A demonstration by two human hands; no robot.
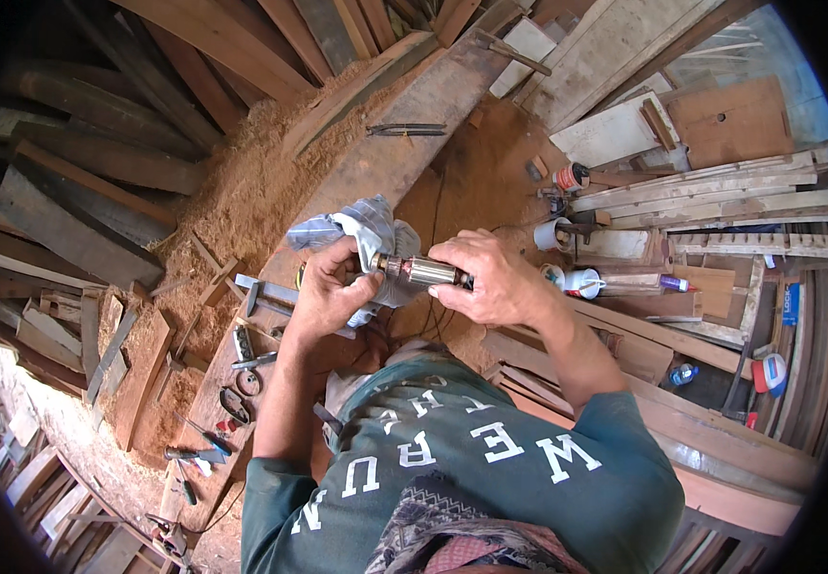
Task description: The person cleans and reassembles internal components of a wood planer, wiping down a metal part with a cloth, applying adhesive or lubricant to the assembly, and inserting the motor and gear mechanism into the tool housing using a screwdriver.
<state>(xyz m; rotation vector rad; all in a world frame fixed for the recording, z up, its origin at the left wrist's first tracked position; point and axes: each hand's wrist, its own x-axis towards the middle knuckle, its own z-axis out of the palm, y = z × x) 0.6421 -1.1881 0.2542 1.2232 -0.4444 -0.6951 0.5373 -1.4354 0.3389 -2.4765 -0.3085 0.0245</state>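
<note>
A motor armature (425,271), with a shiny metal core and a copper-coloured end, lies level in front of my chest. My right hand (486,277) is closed around its right end. The fingers of my left hand (331,295) pinch a grey-blue striped cloth (368,226) at the armature's left end. This cloth bunches up above my left hand and hangs behind the armature. Part of the armature's left tip is hidden by the cloth and my left fingers.
A long wooden plank bench (375,172) carries dark rods (406,129) farther off. Nearer, a metal square (265,298), a tape roll (249,383) and a screwdriver (205,435) lie on it. White tubs (582,283) stand at right among stacked boards (710,196). Sawdust (270,163) covers the left.
</note>
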